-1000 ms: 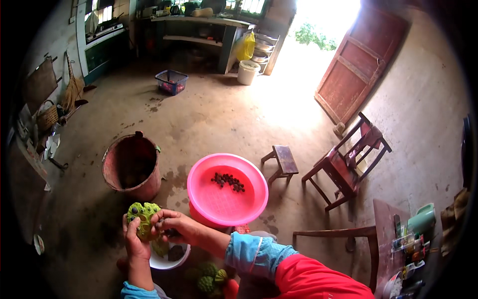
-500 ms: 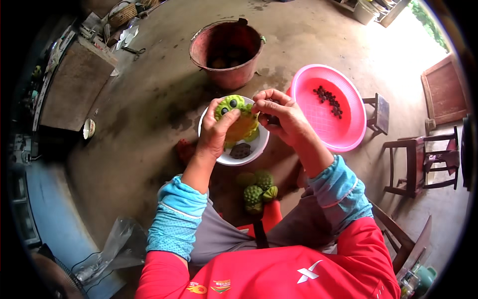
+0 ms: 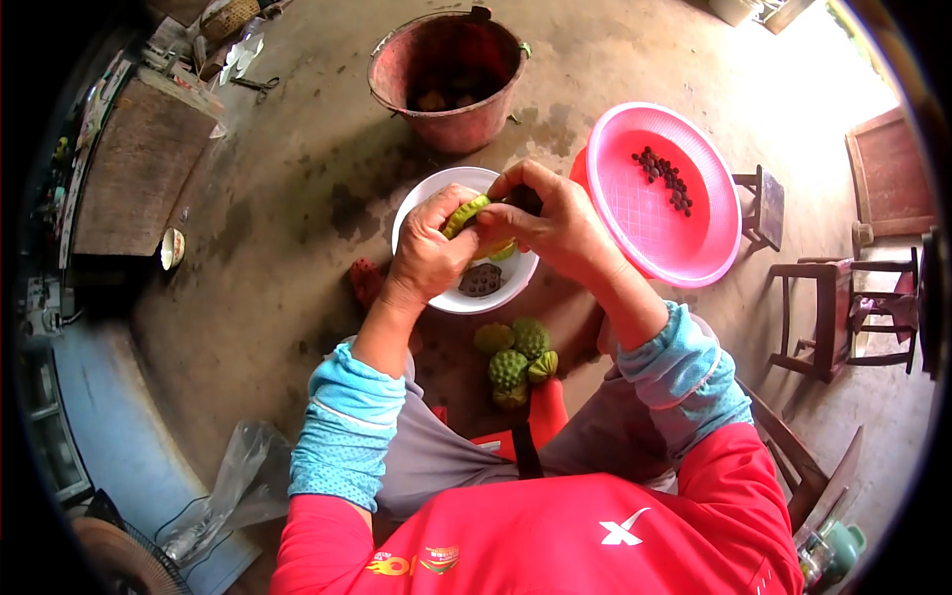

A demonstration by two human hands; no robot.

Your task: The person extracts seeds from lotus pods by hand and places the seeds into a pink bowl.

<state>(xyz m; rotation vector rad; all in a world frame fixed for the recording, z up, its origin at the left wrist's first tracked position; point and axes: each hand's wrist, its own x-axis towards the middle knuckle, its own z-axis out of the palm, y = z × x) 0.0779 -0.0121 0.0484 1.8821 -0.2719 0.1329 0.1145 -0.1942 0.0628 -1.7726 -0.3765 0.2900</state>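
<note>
My left hand (image 3: 431, 243) is closed round a yellow-green lotus seed pod (image 3: 466, 213), tilted so that its rim shows above the thumb. My right hand (image 3: 555, 218) meets the pod from the right, thumb and forefinger bent at its edge. Dark lotus seeds (image 3: 528, 199) seem tucked in the curl of that hand, mostly hidden by its fingers. Both hands are over a white basin (image 3: 405, 213). Inside it lie a brown, holed pod piece (image 3: 481, 281) and some yellow-green pod scraps (image 3: 504, 252), partly covered by my hands.
A pink basin (image 3: 635, 213) at the right holds many dark seeds (image 3: 662, 180). Beyond the white basin stands a worn red bucket (image 3: 456, 129) with dark contents. Several green lotus pods (image 3: 509, 369) lie between my legs. A small stool (image 3: 766, 208) and wooden chair (image 3: 828, 317) are farther right.
The pod has tipped, so its seeded face, plain before with two dark seeds, is now mostly hidden. My right hand has come in closer to my left.
</note>
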